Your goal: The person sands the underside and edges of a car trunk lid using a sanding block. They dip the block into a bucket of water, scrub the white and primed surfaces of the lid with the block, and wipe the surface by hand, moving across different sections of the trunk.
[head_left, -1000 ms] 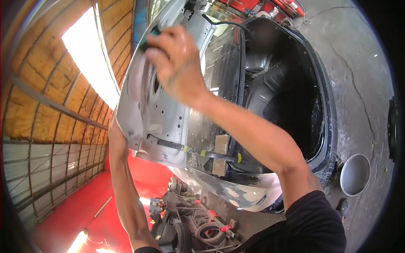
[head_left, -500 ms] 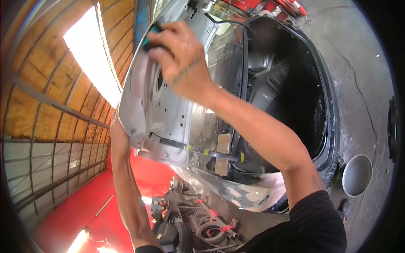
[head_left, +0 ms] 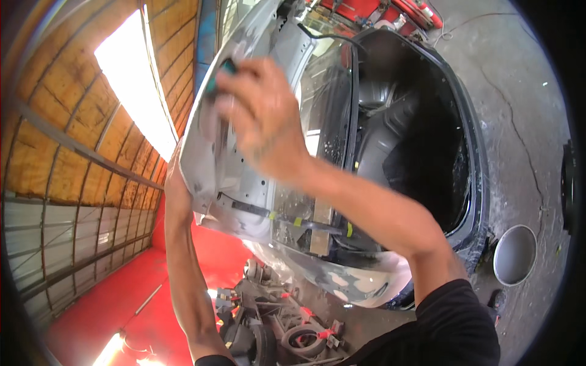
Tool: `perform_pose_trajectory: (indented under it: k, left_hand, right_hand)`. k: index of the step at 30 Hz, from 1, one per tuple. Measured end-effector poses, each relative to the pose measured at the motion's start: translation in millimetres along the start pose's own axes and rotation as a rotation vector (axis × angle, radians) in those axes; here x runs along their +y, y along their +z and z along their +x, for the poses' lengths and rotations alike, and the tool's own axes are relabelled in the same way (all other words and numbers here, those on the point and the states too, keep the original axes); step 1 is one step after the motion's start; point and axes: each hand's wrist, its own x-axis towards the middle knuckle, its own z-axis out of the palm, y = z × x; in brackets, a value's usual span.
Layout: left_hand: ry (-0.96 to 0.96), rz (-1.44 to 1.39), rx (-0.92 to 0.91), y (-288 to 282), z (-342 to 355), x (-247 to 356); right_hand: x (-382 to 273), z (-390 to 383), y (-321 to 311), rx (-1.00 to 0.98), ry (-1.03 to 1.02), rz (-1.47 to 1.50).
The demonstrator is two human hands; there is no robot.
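Right hand (head_left: 265, 110) curls round teal block (head_left: 212, 84), eleven o'clock, on grey panel (head_left: 198, 168); left hand (head_left: 176, 163), nine, grip I can't tell; floor (head_left: 519, 177), three.

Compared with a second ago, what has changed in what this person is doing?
The right hand, gripping the dark-and-teal block, has moved down the picture along the grey car panel, nearer the person's body. Nothing was visibly taken hold of or let go. The left hand stays at the panel's edge, and the round grey basin stays on the floor.
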Motion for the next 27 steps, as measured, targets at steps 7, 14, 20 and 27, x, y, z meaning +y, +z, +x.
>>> perform_pose_trajectory:
  k: [7,14,20,27]
  left_hand:
    - [-0.013,0.026,0.013,7,1,6]
    - [-0.054,-0.002,0.042,6,1,6]
    - [-0.067,-0.069,0.019,3,-2,2]
    - [-0.092,-0.029,0.056,1,2,-10]
  right_hand:
    - [50,23,1,-0.013,0.11,-0.002]
    - [54,31,1,0.016,-0.056,0.034]
    - [-5,-4,-8,-0.039,0.159,0.196]
    - [40,22,1,-0.011,0.125,0.047]
